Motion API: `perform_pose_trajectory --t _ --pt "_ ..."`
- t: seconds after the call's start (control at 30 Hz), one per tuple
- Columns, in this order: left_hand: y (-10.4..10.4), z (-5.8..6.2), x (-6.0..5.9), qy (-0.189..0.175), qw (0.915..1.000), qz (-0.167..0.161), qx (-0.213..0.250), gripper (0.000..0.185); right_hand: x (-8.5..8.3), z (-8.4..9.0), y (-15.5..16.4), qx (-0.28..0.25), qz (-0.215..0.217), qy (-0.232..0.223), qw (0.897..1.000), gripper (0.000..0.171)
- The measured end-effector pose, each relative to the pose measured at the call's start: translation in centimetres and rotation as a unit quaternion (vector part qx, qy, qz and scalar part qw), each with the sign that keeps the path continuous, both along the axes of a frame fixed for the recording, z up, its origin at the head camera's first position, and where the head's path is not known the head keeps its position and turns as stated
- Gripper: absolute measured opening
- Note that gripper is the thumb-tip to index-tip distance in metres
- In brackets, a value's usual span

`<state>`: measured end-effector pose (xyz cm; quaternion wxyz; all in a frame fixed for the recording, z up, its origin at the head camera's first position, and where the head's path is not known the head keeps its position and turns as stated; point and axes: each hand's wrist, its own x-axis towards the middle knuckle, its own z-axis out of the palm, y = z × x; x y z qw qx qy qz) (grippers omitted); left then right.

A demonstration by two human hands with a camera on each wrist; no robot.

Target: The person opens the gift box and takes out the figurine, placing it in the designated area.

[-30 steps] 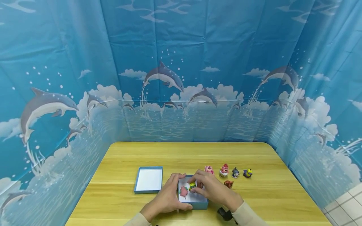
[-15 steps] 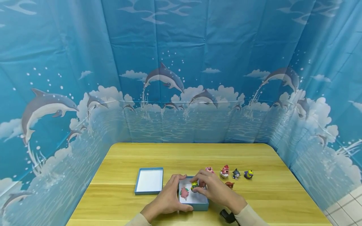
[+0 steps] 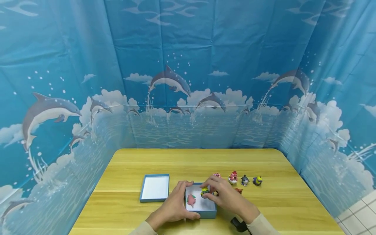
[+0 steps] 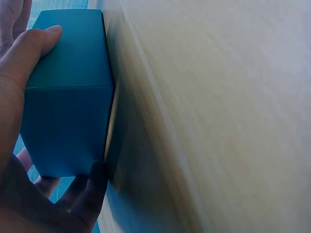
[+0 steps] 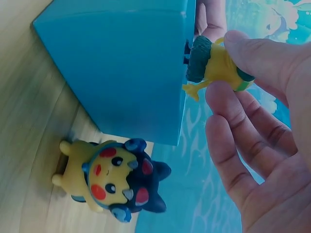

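An open blue box (image 3: pixel 205 213) with a white inside stands on the wooden table (image 3: pixel 264 209). My left hand (image 3: pixel 177 206) grips its left side, thumb on the near wall; the left wrist view shows that box wall (image 4: pixel 68 97) under my thumb (image 4: pixel 29 51). My right hand (image 3: pixel 219 195) pinches a small yellow and green toy (image 3: pixel 204 191) over the box's far right part. In the right wrist view the toy (image 5: pixel 214 65) sits between my fingers (image 5: pixel 233 126) at the box's rim (image 5: pixel 121 68). A pink toy (image 3: pixel 191 199) lies inside the box.
The box's lid (image 3: pixel 155 187) lies upturned to the left. Behind my right hand stand several small figures: pink (image 3: pixel 216 175), red and white (image 3: pixel 233 177), grey (image 3: pixel 244 179), yellow (image 3: pixel 257 180). A yellow figure in a dark hood (image 5: pixel 112 179) sits right beside the box. A dolphin curtain surrounds the table.
My right hand has shifted a little to the right with the yellow and green toy, still above the box. The left hand keeps its hold on the box.
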<state>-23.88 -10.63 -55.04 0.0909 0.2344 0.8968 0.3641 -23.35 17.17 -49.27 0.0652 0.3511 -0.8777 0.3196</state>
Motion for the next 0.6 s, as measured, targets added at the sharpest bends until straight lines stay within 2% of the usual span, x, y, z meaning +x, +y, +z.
perform_pose_trajectory --t 0.23,0.6 --pt "0.0 0.1 0.1 0.002 1.0 0.002 0.002 0.124 0.3 0.2 0.5 -0.012 -0.004 0.026 1.0 0.024" --pt "0.0 0.4 0.5 0.014 0.9998 -0.005 0.012 0.123 1.0 0.5 1.4 -0.018 -0.011 0.042 0.999 0.027"
